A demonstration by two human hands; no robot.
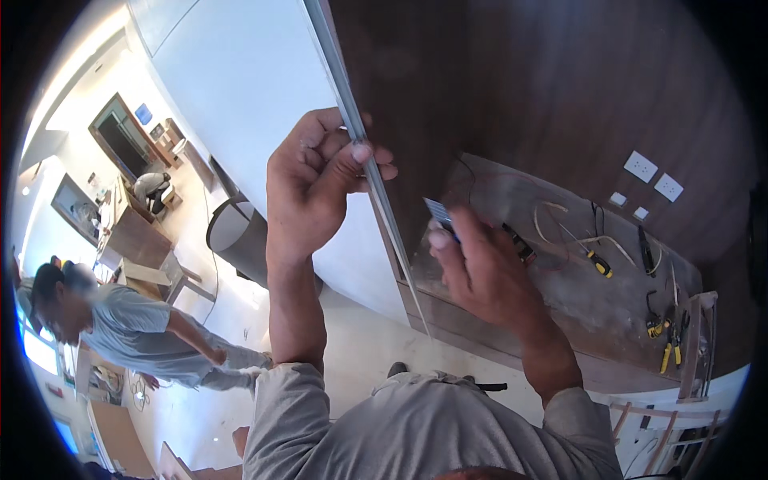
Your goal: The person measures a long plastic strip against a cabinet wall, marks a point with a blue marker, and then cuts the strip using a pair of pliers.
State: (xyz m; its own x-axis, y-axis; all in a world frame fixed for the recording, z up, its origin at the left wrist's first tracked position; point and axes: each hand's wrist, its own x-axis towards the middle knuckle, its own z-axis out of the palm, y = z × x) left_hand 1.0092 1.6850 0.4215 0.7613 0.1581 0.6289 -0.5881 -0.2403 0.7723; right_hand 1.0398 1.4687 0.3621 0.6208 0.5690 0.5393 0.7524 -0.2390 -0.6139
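A long, thin grey trim strip runs from the top of the view down towards the floor, tapering to a pale lower end. My left hand pinches it between thumb and fingers, near the border of a white panel and a dark wood-grain panel. Whether the strip is fastened higher up, I cannot tell. My right hand grips a utility knife with a snap-off blade, which points up and left, apart from the strip. Most of the knife's handle is hidden by my fingers.
On a dusty wooden ledge lie a yellow-black screwdriver, yellow-handled pliers and loose wires. Wall sockets sit above it. At left stand another person and a dark rolled sheet; a second person crouches farther off.
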